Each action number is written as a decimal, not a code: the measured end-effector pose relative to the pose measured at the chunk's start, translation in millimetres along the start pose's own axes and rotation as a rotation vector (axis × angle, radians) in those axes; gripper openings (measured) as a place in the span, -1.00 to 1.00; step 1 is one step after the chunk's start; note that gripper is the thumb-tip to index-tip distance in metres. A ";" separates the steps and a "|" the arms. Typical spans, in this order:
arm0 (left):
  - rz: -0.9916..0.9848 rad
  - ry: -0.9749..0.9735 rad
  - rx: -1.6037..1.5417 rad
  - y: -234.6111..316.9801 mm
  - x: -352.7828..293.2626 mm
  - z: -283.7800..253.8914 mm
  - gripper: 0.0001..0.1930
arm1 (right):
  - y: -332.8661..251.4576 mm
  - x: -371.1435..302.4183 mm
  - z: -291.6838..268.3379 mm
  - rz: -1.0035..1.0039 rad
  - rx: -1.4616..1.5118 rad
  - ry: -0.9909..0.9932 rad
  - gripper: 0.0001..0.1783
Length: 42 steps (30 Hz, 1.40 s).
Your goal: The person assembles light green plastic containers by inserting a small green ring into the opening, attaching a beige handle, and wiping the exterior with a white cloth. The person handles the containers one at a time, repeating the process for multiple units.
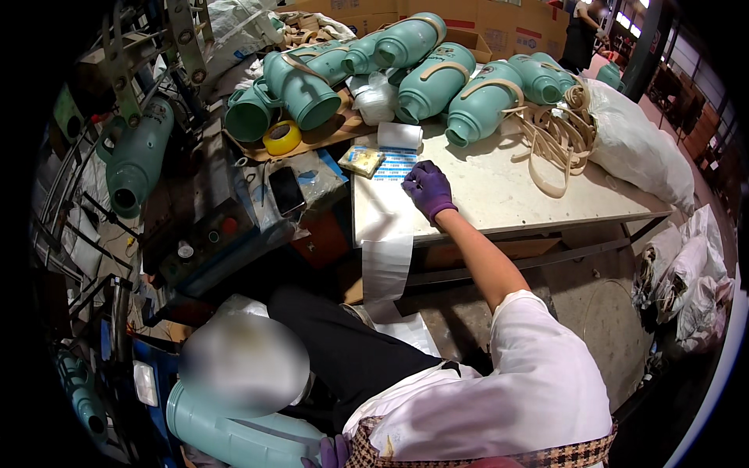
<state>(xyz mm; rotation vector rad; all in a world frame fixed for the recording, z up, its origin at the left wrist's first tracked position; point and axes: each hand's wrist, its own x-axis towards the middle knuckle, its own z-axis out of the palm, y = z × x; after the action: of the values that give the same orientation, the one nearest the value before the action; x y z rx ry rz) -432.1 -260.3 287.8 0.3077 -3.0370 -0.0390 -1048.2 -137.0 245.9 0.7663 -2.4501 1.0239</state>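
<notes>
My right hand (427, 189), in a purple glove, is at the near edge of the white worktable with fingers curled and pressed together. Its fingertips pinch at a strip of blue-and-white labels (395, 162). The strip runs from a white roll (399, 135), and its pale backing paper (386, 269) hangs over the table edge toward the floor. Beside the labels lies a small yellowish packet (361, 161). Low in the view, my left hand (331, 452), also purple-gloved, holds the end of a pale green flask casing (238, 429) lying by my lap. A blurred patch covers its upper side.
Several green flasks (485, 101) with beige straps lie along the table's back. Loose beige straps (555, 144) and a white sack (636, 140) are to the right. Yellow tape (282, 137), a phone (286, 190) and a machine with a red button (228, 225) are left. A person (581, 35) stands far off.
</notes>
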 end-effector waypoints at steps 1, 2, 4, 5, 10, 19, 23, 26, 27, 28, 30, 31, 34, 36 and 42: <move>0.001 -0.002 0.000 0.1 -0.2 0.4 -0.36 | 0.1 0.2 0.0 0.008 0.004 0.003 -0.84; 0.002 -0.004 0.000 0.6 0.3 -0.5 -0.36 | 2.0 0.1 0.9 0.018 0.011 0.004 -0.84; 0.006 -0.007 -0.004 0.8 0.2 -2.4 -0.37 | 7.1 -0.3 0.9 0.022 0.022 0.002 -0.84; 0.003 -0.005 0.000 0.6 2.4 -1.5 -0.37 | 5.7 0.2 1.2 -0.001 0.018 0.024 -0.84; -0.002 -0.002 0.007 1.5 0.8 -1.2 -0.38 | 0.2 0.6 1.0 -0.045 -0.001 0.062 -0.85; 0.009 -0.005 0.013 1.2 3.4 2.1 -0.39 | -2.6 -0.5 -0.7 -0.053 -0.005 0.083 -0.84; 0.005 -0.012 0.013 0.9 6.1 1.0 -0.40 | -2.1 -1.1 -3.0 -0.054 0.012 0.087 -0.84; 0.008 -0.014 0.014 0.8 8.2 1.5 -0.40 | 2.2 -0.6 -1.2 -0.058 0.016 0.099 -0.84; 0.007 -0.017 0.015 0.5 9.1 1.4 -0.40 | 1.6 -0.8 -0.7 -0.061 0.018 0.101 -0.84; 0.007 -0.018 0.019 0.6 8.5 1.6 -0.41 | 0.9 -0.8 -0.2 -0.063 0.019 0.104 -0.84; 0.008 -0.021 0.019 -0.5 9.6 1.5 -0.41 | 0.9 -0.6 0.1 -0.061 0.030 0.099 -0.85; 0.011 -0.022 0.020 -0.4 9.7 2.1 -0.41 | 0.8 -0.7 0.2 -0.060 0.036 0.096 -0.85; 0.012 -0.023 0.020 -0.4 9.9 2.6 -0.41 | 1.6 -0.9 0.0 -0.068 0.029 0.106 -0.86; 0.011 -0.025 0.019 -0.9 11.0 2.3 -0.42 | 0.5 -1.0 -0.5 -0.063 0.031 0.100 -0.86; 0.019 -0.022 0.021 -1.1 12.2 2.8 -0.43 | 1.1 0.0 -0.1 -0.060 0.018 0.096 -0.86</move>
<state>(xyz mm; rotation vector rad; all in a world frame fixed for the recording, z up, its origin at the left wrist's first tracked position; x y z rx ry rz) -444.0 -263.7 286.0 0.2821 -3.0633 -0.0091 -1048.8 -136.2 245.4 0.7729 -2.3262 1.0368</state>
